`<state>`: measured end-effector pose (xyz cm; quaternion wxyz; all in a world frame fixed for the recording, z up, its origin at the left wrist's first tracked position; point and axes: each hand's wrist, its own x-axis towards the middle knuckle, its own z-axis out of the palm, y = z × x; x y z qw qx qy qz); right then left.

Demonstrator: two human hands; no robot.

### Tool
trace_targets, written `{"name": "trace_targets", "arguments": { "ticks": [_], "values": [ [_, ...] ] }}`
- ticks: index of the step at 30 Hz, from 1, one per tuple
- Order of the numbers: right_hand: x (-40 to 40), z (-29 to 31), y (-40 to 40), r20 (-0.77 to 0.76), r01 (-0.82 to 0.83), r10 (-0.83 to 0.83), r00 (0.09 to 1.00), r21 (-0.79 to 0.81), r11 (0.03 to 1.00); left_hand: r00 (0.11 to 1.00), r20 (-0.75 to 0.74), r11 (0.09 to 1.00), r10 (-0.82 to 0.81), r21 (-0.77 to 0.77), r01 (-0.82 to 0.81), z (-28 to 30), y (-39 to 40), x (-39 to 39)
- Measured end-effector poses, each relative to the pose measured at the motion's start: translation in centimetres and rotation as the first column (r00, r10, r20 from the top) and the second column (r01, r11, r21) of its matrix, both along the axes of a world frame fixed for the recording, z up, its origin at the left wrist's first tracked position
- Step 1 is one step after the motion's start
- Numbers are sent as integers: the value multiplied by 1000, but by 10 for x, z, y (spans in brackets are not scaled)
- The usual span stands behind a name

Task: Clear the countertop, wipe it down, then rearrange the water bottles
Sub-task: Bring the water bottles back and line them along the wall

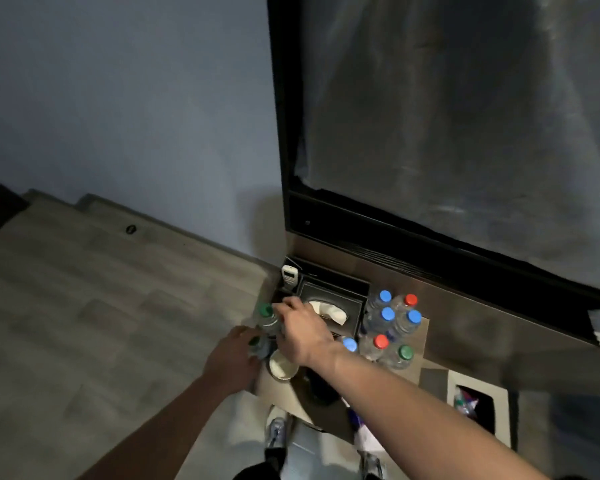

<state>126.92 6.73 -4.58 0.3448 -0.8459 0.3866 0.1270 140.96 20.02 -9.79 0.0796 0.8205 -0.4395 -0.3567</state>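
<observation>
Both hands work at the left end of the desk (465, 327). The left hand (234, 358) wraps a green-capped bottle (257, 346), fingers curled round it, apparently to lift it away. The right hand (300, 332) reaches over to a second green-capped bottle (266, 315); whether its fingers close on it cannot be told. A paper cup (282, 366) stands just beside both. Seven further bottles (392, 327) are bunched right of the tissue box (329, 310), likely kept together for later rearranging. The desk is dark brown, under a dark-framed screen (465, 133); wood flooring (101, 306) and a pale wall (118, 98) lie left.
</observation>
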Motion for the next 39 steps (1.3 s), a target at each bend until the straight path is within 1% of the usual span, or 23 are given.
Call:
{"name": "trace_targets", "arguments": {
  "ticks": [2,5,8,11,15,18,20,24,29,32,34,36,39],
  "values": [
    [25,-12,-3,-57,-59,56,997,-47,997,999,9,998,-53,-24,54,-13,2,11],
    [49,-27,-6,-153,-117,108,982,-52,992,993,20,992,-117,-42,118,-25,3,21],
    [61,-43,-6,-220,-144,132,967,-42,989,994,-7,989,-110,-103,109,-35,5,27],
    [69,-53,-8,-210,-93,87,974,-21,995,998,-30,990,-63,-132,58,-40,1,30],
    [80,-58,-10,-163,-38,27,986,-67,997,999,-49,987,-6,-159,-2,-48,-4,35],
    [83,-57,-8,-146,-34,21,989,-87,996,999,-41,976,23,-217,-32,-48,8,45],
    [79,-51,-4,-137,-38,24,990,-97,995,1000,-8,965,23,-262,-24,-42,19,54],
    [65,-24,14,-56,2,-7,998,-82,997,993,-29,925,118,-361,-121,-8,47,70],
    [35,25,43,125,120,-105,987,-117,986,989,-60,892,134,-427,-147,56,73,75],
    [3,54,64,258,224,-194,947,-93,970,995,-34,892,96,-441,-102,93,83,66],
    [-24,71,80,331,285,-245,911,-78,955,999,-15,878,45,-476,-47,114,89,53],
    [-53,87,96,382,352,-303,873,-62,934,1000,6,853,2,-522,2,136,92,37],
    [-104,106,122,430,449,-378,820,-72,891,996,22,835,-86,-544,84,166,93,3]
  ]
}}
